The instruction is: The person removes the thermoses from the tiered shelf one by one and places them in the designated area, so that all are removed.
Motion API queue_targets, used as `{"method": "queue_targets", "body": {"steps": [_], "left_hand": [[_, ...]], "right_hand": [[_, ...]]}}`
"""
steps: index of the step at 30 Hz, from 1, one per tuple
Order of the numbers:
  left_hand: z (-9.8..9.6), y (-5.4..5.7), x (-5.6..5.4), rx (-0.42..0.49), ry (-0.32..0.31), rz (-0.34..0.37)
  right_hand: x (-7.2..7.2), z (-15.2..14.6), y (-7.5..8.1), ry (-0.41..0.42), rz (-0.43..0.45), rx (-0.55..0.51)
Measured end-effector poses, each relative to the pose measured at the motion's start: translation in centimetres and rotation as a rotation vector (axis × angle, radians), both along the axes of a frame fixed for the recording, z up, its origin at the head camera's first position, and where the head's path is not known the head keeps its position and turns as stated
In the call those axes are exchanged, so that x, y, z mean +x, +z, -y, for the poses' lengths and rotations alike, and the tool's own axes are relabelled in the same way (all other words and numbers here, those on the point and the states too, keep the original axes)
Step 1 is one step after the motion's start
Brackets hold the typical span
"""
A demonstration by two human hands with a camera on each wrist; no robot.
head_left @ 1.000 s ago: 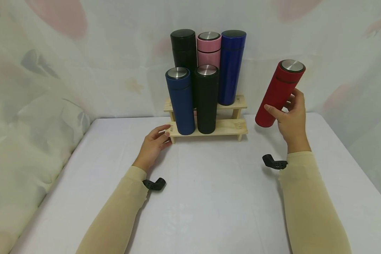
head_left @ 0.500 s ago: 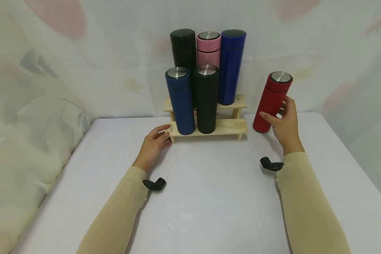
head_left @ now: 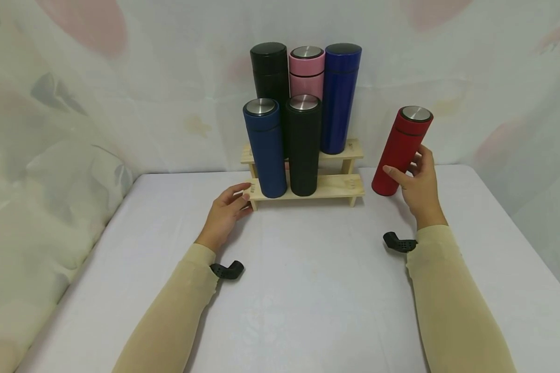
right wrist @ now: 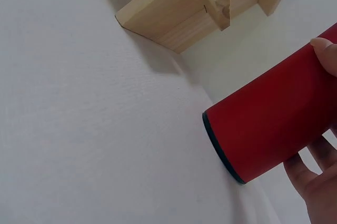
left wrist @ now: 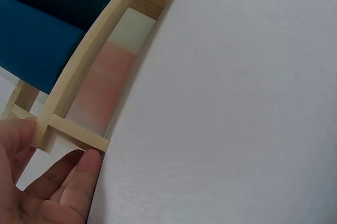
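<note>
My right hand (head_left: 420, 186) grips a red thermos (head_left: 401, 150) with a steel-topped lid, right of a two-step wooden stand (head_left: 331, 187). The thermos leans to the right; its base (right wrist: 224, 147) is close to the table, and I cannot tell whether it touches. My left hand (head_left: 223, 213) holds the stand's left end, thumb (left wrist: 18, 132) at the shelf's end and a fingertip at the leg. On the lower step stand a blue thermos (head_left: 267, 150) and a black thermos (head_left: 303, 147). A second black (head_left: 269, 70), a pink (head_left: 307, 70) and a dark blue thermos (head_left: 340, 98) stand behind.
A white-covered table (head_left: 303, 290) lies under everything. Patterned cloth (head_left: 177, 88) hangs along the back and sides. The lower step has a bare stretch right of the black thermos. Black wrist cameras (head_left: 228, 270) stick out from both sleeves.
My right hand has brought the red thermos down and slightly left, toward the table, and it leans a little less; it has barely moved in the last half second. My left hand stays put.
</note>
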State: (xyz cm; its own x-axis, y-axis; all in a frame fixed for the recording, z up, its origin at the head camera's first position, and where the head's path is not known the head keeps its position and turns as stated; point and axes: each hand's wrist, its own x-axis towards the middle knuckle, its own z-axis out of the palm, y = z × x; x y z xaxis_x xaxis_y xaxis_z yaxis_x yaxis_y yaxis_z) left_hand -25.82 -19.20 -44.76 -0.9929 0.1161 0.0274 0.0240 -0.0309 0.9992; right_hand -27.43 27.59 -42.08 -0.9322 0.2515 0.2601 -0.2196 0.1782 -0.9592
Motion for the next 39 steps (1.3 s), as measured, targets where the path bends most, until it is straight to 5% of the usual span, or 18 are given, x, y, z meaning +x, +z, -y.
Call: {"method": "queue_targets", "body": {"steps": [19, 30, 39], "left_hand": [[0.1, -0.2, 0.2, 0.000, 0.000, 0.001], [0.0, 0.0, 0.4, -0.017, 0.000, 0.001], [0.2, -0.1, 0.1, -0.008, -0.006, -0.010]], "right_hand": [[0.8, 0.2, 1.4, -0.038, 0.083, 0.074], [1.4, -0.1, 3.2, -0.049, -0.022, 0.012], [2.6, -0.3, 5.9, -0.030, -0.179, -0.164]]}}
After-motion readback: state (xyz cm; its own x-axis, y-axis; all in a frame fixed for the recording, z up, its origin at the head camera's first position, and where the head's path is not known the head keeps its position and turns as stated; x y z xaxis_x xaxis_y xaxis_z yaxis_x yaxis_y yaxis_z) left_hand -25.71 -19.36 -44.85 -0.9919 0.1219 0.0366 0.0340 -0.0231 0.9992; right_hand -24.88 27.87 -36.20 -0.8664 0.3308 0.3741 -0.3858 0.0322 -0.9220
